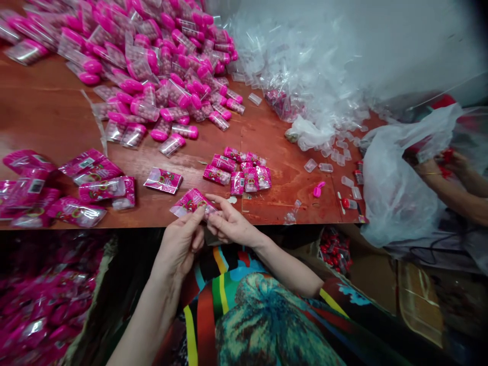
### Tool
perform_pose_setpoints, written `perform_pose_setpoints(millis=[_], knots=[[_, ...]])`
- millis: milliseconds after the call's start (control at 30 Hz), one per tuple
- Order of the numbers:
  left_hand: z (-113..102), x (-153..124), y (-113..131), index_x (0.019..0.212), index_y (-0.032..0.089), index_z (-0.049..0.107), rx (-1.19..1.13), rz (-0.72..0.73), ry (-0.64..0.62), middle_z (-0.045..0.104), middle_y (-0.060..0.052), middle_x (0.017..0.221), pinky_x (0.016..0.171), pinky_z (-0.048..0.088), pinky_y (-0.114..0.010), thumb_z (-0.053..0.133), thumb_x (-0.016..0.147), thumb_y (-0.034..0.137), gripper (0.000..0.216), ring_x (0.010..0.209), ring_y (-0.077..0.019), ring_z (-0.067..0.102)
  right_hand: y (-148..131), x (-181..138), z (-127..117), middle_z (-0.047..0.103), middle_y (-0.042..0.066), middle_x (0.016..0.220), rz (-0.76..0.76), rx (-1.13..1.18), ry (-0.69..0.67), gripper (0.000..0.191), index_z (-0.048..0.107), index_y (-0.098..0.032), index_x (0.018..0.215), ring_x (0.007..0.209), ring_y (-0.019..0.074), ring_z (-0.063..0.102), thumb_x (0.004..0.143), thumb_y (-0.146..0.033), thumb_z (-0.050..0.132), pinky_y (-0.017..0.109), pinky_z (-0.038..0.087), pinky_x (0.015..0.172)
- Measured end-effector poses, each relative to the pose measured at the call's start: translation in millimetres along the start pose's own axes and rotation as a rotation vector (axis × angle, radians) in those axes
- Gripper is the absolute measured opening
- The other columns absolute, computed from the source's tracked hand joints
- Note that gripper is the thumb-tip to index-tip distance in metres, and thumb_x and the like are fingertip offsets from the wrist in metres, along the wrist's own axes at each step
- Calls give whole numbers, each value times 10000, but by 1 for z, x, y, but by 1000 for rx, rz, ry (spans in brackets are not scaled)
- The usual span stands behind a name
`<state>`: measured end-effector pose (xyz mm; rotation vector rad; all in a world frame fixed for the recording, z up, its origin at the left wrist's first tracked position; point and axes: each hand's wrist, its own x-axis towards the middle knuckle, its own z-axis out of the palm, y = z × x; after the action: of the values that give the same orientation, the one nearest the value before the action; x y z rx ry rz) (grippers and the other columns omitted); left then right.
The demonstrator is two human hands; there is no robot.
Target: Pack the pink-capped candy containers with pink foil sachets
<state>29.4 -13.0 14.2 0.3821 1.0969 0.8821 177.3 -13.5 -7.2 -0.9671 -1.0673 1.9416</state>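
Note:
At the table's front edge, both hands are closed on one pink printed packet [190, 199]. My left hand [179, 246] pinches its lower side with the thumb on top. My right hand [232, 222] grips the right end, its index finger stretched along the upper edge; the exact contents between the fingers are hard to make out. Just beyond lies a flat pink packet [163, 181]. To the right of that is a cluster of small pink sachets [250, 179]. Filled pink packets [99, 189] lie loosely to the left.
A big heap of clear bottles with pink caps [168, 76] covers the back left of the wooden table [280, 203]. Clear plastic bags [305, 56] and small empty containers [337, 152] lie behind right. A box of pink packets [46, 305] stands below left. Another person's arm [453, 188] works at right.

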Motion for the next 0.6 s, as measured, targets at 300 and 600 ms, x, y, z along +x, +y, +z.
perform_pose_setpoints(millis=[300, 600], knots=[[7, 0, -7, 856, 152, 631, -30, 86, -13, 435, 86, 373, 361, 248, -150, 840, 712, 358, 327, 288, -31, 304, 13, 8, 4, 543, -129, 572, 10, 32, 48, 640, 346, -226, 1399, 340, 44, 375, 912, -505, 653, 156, 327, 354], [-43, 5, 80, 1097, 169, 595, 114, 722, 416, 610, 74, 696, 288, 271, -183, 876, 665, 242, 520, 348, -50, 401, -6, 20, -6, 637, -7, 809, -278, -693, 299, 363, 496, -212, 1361, 716, 129, 614, 1026, -349, 475, 265, 513, 693]])
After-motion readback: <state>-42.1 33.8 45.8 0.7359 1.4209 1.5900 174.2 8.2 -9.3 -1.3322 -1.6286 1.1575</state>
